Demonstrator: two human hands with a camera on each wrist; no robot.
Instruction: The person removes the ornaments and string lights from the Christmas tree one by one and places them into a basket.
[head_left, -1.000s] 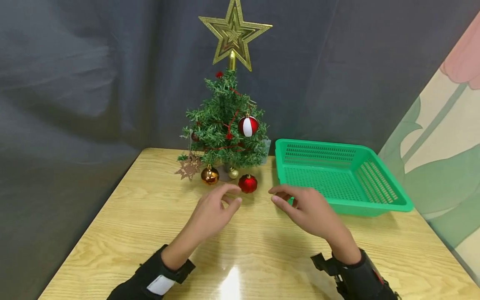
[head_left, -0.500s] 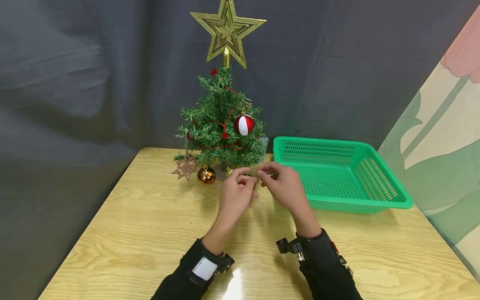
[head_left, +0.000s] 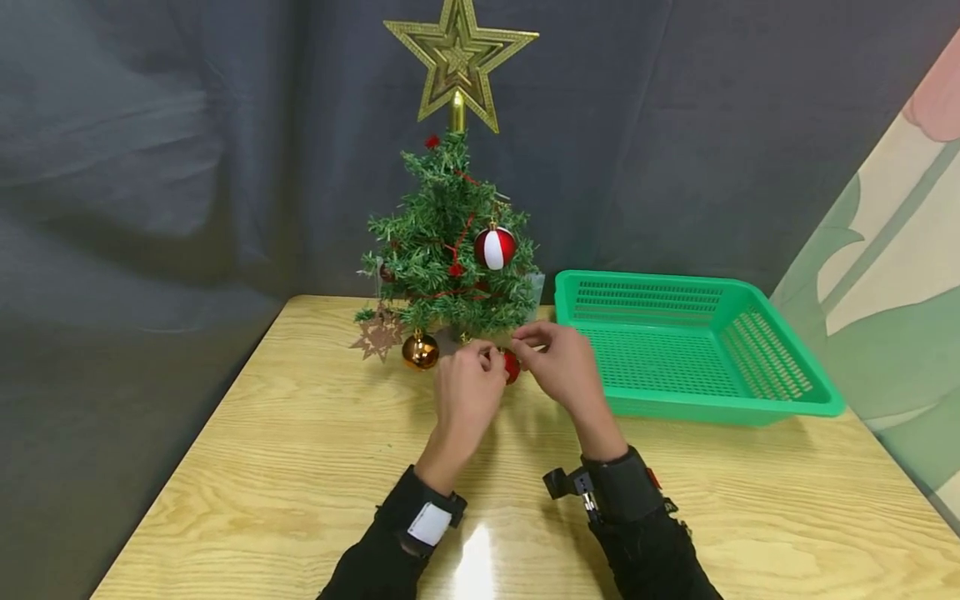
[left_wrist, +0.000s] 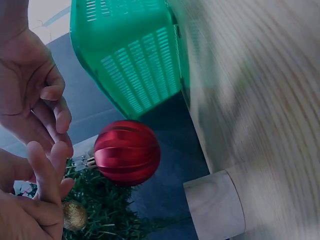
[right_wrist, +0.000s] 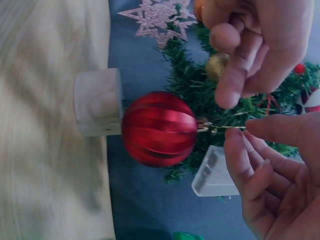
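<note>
A ribbed red bauble [head_left: 512,367] hangs low at the front of a small Christmas tree [head_left: 450,242]. In the right wrist view, my right hand [right_wrist: 280,185] pinches the thin gold string [right_wrist: 227,127] above the bauble's cap between thumb and finger. Close beside it, my left hand [head_left: 468,387] has bent fingers [right_wrist: 231,87] just over the string. Its fingertips stand apart, with nothing visible between them. The left hand partly covers the bauble in the head view. My right hand [head_left: 562,367] is to its right. A small gold glitter ball [left_wrist: 75,216] hangs behind the left fingers.
A green basket [head_left: 697,408] stands to the right on the wooden table [head_left: 300,483]. The tree carries a gold star [head_left: 459,60], a striped red-and-white bauble [head_left: 495,248], a copper bauble [head_left: 420,352] and a glittery snowflake [head_left: 378,333]. Its round wooden base [right_wrist: 97,102] shows below.
Both hands have moved forward and together to the red bauble. Over the last half second the left hand has shifted slightly left and the right hand has stayed near the string.
</note>
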